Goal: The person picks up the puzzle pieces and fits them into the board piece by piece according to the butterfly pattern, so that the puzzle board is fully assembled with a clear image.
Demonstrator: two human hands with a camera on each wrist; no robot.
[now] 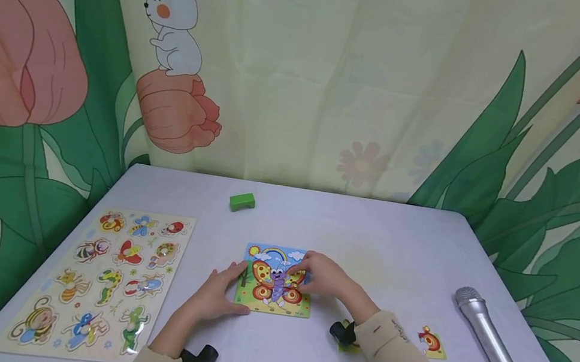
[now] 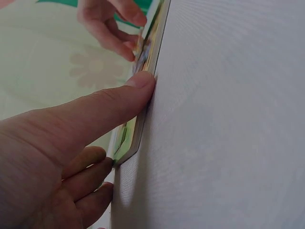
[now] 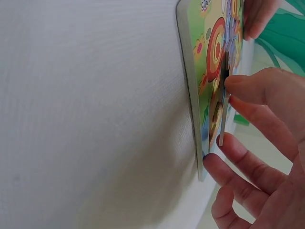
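Blue above and green below, a butterfly puzzle board point(image 1: 289, 311) is lying just below the centre of the frame. The left hand point(image 1: 216, 296) is resting at its left side, open, with the thumb touching its near edge. The right hand point(image 1: 324, 276) is pinching a thin puzzle piece point(image 3: 223, 125) over the board's right half. (Another piece point(image 1: 350, 347) is lying mostly hidden at the right wrist.) A snail piece point(image 1: 432, 343) and a silver microphone point(image 1: 502, 358) are occupying the lower right; an insect board point(image 1: 114, 331) is filling the lower left, and a green block point(image 1: 242, 202) is sitting above centre-left.
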